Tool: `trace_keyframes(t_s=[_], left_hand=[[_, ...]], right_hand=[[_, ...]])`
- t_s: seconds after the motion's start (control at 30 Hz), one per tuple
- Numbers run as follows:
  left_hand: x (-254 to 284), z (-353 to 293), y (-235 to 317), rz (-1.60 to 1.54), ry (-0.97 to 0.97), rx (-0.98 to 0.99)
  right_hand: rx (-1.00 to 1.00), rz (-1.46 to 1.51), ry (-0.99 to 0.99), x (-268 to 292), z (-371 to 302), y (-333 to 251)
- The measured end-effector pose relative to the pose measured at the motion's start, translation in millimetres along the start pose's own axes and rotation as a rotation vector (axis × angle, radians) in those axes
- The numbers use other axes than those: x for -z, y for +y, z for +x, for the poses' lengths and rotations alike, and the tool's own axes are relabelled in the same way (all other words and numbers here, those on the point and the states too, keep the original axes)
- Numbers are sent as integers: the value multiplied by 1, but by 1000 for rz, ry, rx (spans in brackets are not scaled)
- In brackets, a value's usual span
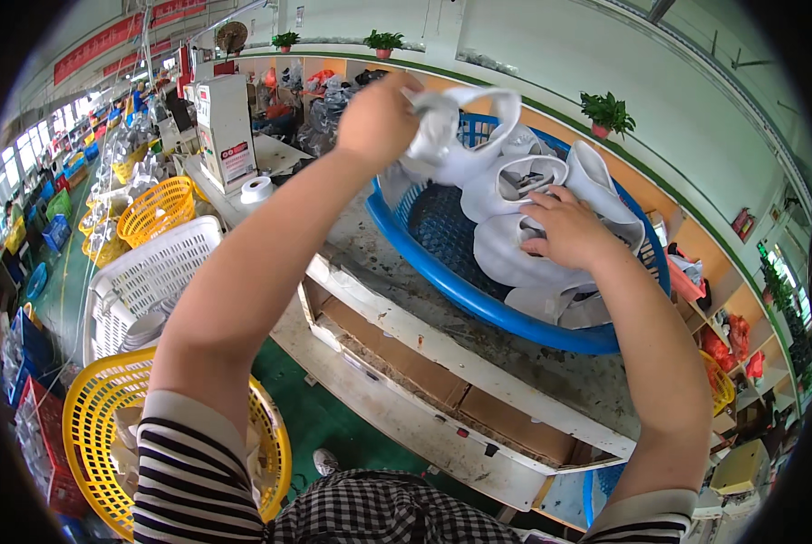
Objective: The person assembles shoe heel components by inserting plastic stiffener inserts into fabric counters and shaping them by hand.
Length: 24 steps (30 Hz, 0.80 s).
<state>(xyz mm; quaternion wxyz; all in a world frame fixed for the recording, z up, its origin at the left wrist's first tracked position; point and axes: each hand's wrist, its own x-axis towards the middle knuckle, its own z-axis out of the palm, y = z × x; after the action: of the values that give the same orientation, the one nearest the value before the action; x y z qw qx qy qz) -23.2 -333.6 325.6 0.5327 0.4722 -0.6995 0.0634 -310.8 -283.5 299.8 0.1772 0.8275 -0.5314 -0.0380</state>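
A large blue basket (478, 304) with a lattice wall rests on the worktable in front of me. Several white shoe uppers (515, 245) are stacked along its right side. My left hand (379, 122) is closed on one white shoe upper (456, 136), raised over the basket's far left rim and a little blurred. At the opening of a nearer upper in the stack is my right hand (571, 227). Its thumb dips into that opening while its fingers curl over the edge next to the neighbouring upper.
The worktable has an open shelf (424, 363) along its front. A yellow basket (84, 426) and a white crate (157, 263) stand at my left. Beyond them are a white tape roll (256, 189) and a white machine (225, 127). Cubbyholes (737, 363) line the wall.
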Motion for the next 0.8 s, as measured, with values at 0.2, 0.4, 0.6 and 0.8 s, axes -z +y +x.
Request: trace_keyframes(t_s=[0.2,0.4,0.6,0.8], left_hand=[[78,-5,24,-339,115,-64],[117,-28,95,110,356,-603],[120,-39,125,513,581,-779],[171,-41,81,5,791,-55]], right_hand=[[-79,627,-42,57,-2,-9],[402,1666,-87,98,-43,-39],[242,1287,306,94,-54,-107],[27,464,710,90,-58,-97]])
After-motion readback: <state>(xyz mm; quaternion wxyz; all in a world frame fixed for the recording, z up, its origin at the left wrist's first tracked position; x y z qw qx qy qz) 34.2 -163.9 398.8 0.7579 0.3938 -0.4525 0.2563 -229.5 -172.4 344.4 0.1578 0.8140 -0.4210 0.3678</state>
